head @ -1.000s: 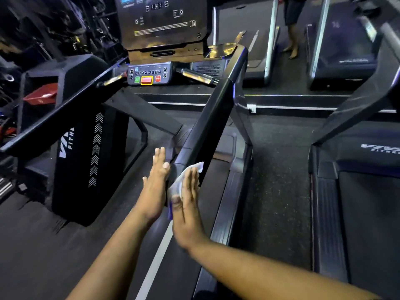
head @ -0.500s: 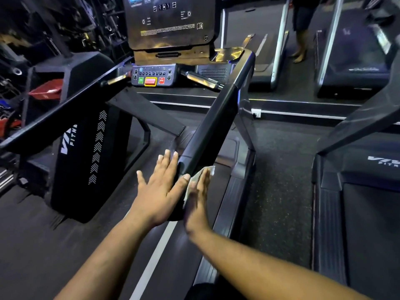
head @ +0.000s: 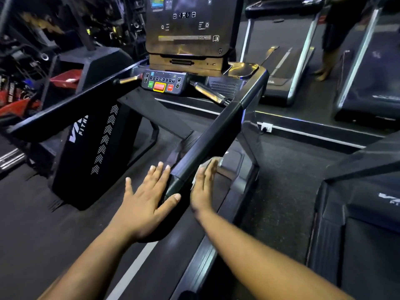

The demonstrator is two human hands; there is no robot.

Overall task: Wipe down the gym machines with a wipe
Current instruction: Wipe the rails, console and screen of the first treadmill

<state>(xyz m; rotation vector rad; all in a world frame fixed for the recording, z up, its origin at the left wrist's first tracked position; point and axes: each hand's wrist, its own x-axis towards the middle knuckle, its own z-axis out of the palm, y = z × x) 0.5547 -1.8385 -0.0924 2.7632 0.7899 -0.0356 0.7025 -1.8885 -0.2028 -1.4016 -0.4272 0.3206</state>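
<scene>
Two hands are flanking the treadmill handrail [head: 218,135] at lower centre: the left hand [head: 145,204] is lying spread against its near end, while the right hand [head: 203,187] is pressing the wipe [head: 194,180] flat-fingered against its right side. Keeping the palm firm should be helping.

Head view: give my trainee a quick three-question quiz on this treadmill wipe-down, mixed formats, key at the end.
1. True or false: the wipe is under the left hand.
2. Which side of the treadmill handrail does the right hand press: A inner, B outer, C top?
3. Fill in: the biggest button on the control panel is red with a ____ border.

Key: 1 false; 2 B; 3 yellow.
</scene>
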